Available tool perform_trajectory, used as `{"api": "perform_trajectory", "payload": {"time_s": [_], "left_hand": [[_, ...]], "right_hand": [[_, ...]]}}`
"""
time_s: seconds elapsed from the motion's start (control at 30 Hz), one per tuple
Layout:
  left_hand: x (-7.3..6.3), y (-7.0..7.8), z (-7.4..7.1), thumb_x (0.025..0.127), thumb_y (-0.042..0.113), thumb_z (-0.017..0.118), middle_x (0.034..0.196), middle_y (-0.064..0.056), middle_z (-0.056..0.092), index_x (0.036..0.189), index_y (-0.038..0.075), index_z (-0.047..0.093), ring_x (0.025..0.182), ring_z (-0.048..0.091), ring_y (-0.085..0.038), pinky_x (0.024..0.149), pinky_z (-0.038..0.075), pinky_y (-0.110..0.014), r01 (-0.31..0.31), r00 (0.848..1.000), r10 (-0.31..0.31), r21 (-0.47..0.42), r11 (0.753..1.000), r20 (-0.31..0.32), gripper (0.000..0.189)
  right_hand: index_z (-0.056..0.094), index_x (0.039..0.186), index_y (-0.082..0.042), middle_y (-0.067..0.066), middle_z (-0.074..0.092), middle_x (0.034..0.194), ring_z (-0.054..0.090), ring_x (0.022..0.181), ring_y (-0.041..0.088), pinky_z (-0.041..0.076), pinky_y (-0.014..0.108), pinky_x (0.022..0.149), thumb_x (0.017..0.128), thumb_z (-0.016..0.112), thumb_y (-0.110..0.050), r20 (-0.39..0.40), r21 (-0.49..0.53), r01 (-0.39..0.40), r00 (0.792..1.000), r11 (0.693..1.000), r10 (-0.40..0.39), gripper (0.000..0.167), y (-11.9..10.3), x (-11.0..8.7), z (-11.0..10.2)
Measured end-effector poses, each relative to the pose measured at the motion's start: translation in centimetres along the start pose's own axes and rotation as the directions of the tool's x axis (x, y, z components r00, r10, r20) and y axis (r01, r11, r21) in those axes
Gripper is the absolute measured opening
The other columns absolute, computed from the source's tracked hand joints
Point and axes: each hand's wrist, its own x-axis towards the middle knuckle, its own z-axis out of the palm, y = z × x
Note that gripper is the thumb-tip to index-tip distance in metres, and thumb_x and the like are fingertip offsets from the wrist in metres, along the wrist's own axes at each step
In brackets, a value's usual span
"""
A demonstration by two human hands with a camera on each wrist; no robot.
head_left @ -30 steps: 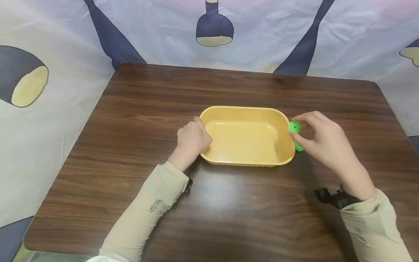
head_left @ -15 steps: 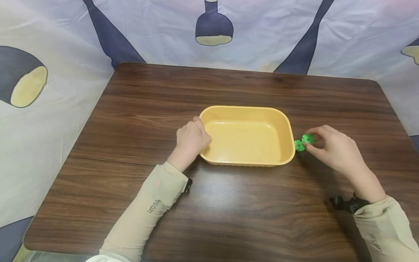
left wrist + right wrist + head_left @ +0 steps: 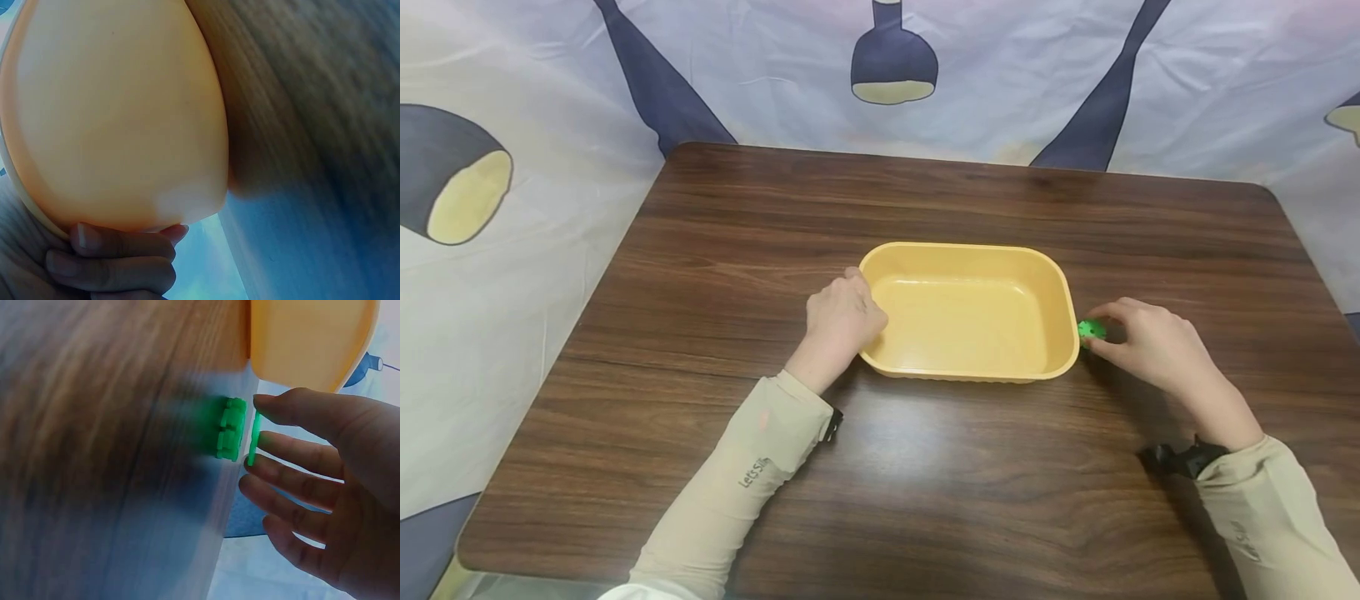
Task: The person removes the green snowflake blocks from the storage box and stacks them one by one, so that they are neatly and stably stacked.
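Observation:
My left hand (image 3: 844,319) grips the left end of a yellow plastic basin (image 3: 962,321); in the left wrist view its curled fingers (image 3: 119,269) lie against the basin's outer wall. Just beyond the basin's right end, my right hand (image 3: 1157,342) pinches a thin green snowflake building disc (image 3: 254,439) between thumb and fingertips. Directly below that disc, a short stack of green notched discs (image 3: 232,429) sits on the table, a narrow gap apart from it in the right wrist view. From the head, the held disc mostly covers the stack.
A dark wood-grain table (image 3: 760,217) carries everything. Behind it hangs a pale cloth backdrop (image 3: 985,83) printed with lamps. A black wrist strap (image 3: 1187,458) circles the right wrist.
My right hand, with the green disc, first moved right and toward me from beside the basin's rim. It then shifted back left, over the other green discs. The left hand and basin stayed put.

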Motion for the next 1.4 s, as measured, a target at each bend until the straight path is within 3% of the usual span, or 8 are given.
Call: {"api": "perform_trajectory", "payload": {"time_s": [0.57, 0.9, 1.17, 1.4], "left_hand": [[0.1, 0.0, 0.0, 0.072, 0.011, 0.045, 0.068, -0.010, 0.056, 0.085, 0.006, 0.045, 0.065, 0.058, -0.025, 0.056, 0.045, -0.040, 0.001, 1.000, -0.001, 0.003, 1.000, -0.003, 0.014], [0.1, 0.0, 0.1, 0.073, 0.011, 0.044, 0.068, -0.010, 0.056, 0.085, 0.006, 0.045, 0.064, 0.058, -0.025, 0.055, 0.044, -0.039, 0.004, 1.000, -0.004, 0.002, 1.000, 0.003, 0.013], [0.2, -0.1, 0.1, 0.073, 0.012, 0.045, 0.072, -0.011, 0.058, 0.099, -0.001, 0.049, 0.069, 0.060, -0.027, 0.060, 0.047, -0.042, 0.015, 1.000, -0.015, 0.008, 1.000, 0.006, 0.029], [0.2, -0.1, 0.2, 0.073, 0.011, 0.045, 0.069, -0.010, 0.056, 0.088, 0.005, 0.046, 0.065, 0.058, -0.025, 0.056, 0.045, -0.040, 0.006, 1.000, -0.006, 0.000, 1.000, 0.001, 0.016]], "right_hand": [[0.060, 0.117, -0.003, 0.019, 0.061, 0.109, 0.059, 0.096, 0.037, 0.045, 0.055, 0.071, 0.078, 0.074, -0.028, 0.068, 0.055, -0.021, 0.998, 0.998, 0.017, 0.048, 0.4, 0.2, 0.2], [0.060, 0.118, -0.005, 0.017, 0.062, 0.106, 0.059, 0.091, 0.032, 0.045, 0.051, 0.069, 0.078, 0.074, -0.028, 0.063, 0.064, -0.015, 0.998, 0.998, 0.011, 0.048, 0.3, 0.4, 0.7], [0.061, 0.115, -0.001, 0.019, 0.062, 0.102, 0.059, 0.086, 0.030, 0.045, 0.049, 0.071, 0.078, 0.074, -0.021, 0.019, 0.094, 0.027, 0.999, 0.995, -0.029, 0.045, 0.2, 0.6, 1.0], [0.060, 0.115, 0.002, 0.021, 0.062, 0.105, 0.059, 0.089, 0.033, 0.045, 0.050, 0.074, 0.078, 0.073, -0.017, 0.015, 0.113, 0.038, 0.999, 0.993, -0.040, 0.044, 0.1, 0.6, 1.1]]}}
